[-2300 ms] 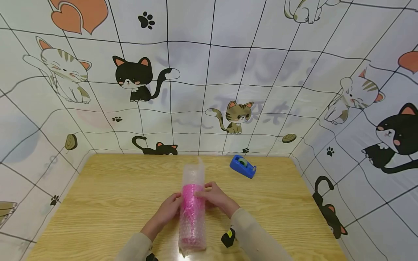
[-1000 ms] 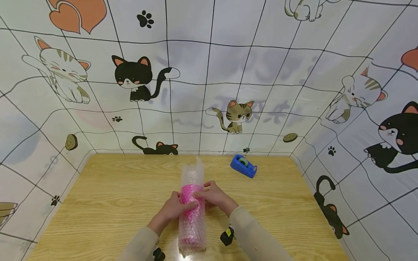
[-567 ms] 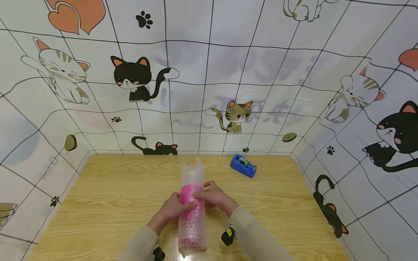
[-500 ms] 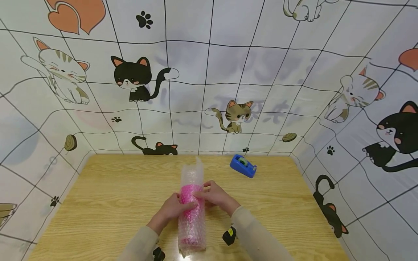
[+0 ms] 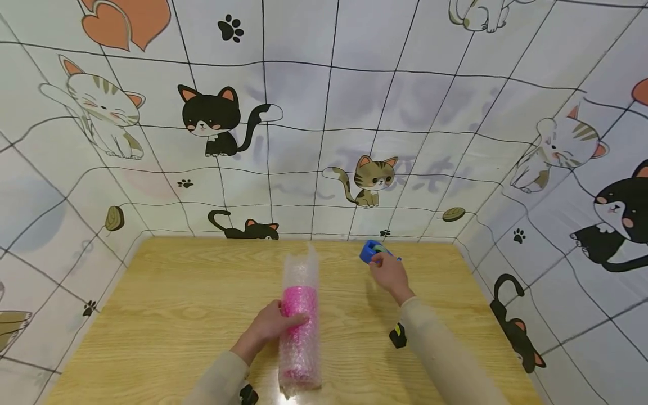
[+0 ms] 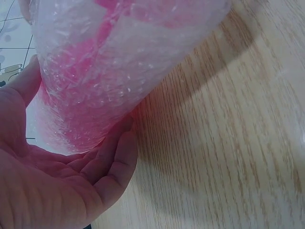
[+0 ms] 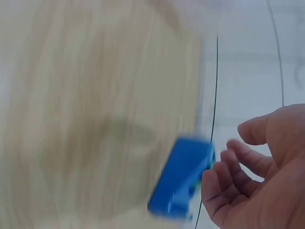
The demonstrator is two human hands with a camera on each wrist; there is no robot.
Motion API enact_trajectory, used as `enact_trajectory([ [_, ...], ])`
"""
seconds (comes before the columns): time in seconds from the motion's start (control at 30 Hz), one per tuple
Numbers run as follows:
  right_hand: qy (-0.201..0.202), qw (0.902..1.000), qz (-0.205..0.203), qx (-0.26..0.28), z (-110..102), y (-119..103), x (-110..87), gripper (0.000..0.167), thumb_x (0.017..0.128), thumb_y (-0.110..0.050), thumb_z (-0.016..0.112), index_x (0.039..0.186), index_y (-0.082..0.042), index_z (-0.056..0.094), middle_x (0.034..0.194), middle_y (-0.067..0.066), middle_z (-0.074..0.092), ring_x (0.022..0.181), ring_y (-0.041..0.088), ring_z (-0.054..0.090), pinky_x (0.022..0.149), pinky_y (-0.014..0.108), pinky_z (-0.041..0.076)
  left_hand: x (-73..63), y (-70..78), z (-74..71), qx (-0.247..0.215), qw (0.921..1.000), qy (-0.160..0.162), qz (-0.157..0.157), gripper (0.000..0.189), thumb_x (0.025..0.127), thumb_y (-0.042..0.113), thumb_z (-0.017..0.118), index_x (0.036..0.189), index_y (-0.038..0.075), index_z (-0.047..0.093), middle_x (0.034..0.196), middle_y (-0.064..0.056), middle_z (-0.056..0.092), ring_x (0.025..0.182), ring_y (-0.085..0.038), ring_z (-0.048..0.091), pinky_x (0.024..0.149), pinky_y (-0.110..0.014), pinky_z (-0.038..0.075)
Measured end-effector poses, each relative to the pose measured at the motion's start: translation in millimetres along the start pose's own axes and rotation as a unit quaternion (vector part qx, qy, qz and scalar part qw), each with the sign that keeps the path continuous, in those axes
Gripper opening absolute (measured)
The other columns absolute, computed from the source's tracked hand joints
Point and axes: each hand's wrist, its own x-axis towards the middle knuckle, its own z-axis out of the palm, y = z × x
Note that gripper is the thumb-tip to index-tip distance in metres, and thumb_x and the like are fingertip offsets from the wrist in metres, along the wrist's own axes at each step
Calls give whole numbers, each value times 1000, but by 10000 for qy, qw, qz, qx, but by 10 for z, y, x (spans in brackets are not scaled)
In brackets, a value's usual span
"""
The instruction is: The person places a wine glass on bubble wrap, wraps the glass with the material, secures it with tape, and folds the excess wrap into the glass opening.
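A long roll of clear bubble wrap (image 5: 300, 360) with something bright pink inside lies on the table. My left hand (image 5: 270, 325) grips its left side, thumb across the top. In the left wrist view the fingers (image 6: 107, 164) curl under the wrap and the thumb lies against its other side. At the back right, my right hand (image 5: 391, 275) is over a blue tape dispenser (image 5: 369, 251) and partly hides it. The right wrist view shows the dispenser (image 7: 180, 179) beside loosely bent fingers with nothing between them.
The wooden table (image 5: 192, 298) carries the roll and the dispenser. Behind it and along both sides hangs a white cloth (image 5: 304, 101) printed with cats and grid lines. A black wrist device (image 5: 397, 336) hangs below the right sleeve.
My right hand has left the bubble-wrapped roll and moved back and right to the tape dispenser. Earlier, the left thumb came over the roll's top; the left hand has stayed there since.
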Motion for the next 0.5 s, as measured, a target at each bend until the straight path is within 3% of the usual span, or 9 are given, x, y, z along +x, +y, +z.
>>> enact_trajectory([
  [0.1,7,9983,189,-555,-139,166,143,41,98,-22,49,131,2,54,123,28,56,106,41,57,86,53,50,-8,7,-6,9,10000,26,39,90,78,49,77,134,-13,42,120,-25,60,103,-33,62,88,-49,55],
  [0.23,-227,9954,472,-807,-252,315,252,46,99,-21,46,140,1,46,135,36,41,122,52,43,95,62,44,-24,9,-5,-85,10000,-40,-5,91,79,49,76,135,-13,41,122,-26,59,103,-33,63,88,-50,55],
  [0.37,-422,9929,469,-1005,-289,417,305,45,101,-19,44,141,1,45,139,37,38,127,55,37,100,65,41,-30,11,0,-68,10000,-61,-30,90,79,50,76,135,-12,42,122,-24,59,103,-31,62,88,-50,55],
  [0.5,-396,9934,393,-1000,-274,486,341,42,101,-17,42,138,2,49,136,35,42,125,53,41,99,63,42,-34,24,-5,-45,10000,-26,-20,88,79,49,76,134,-12,43,121,-24,60,103,-31,62,88,-50,55],
])
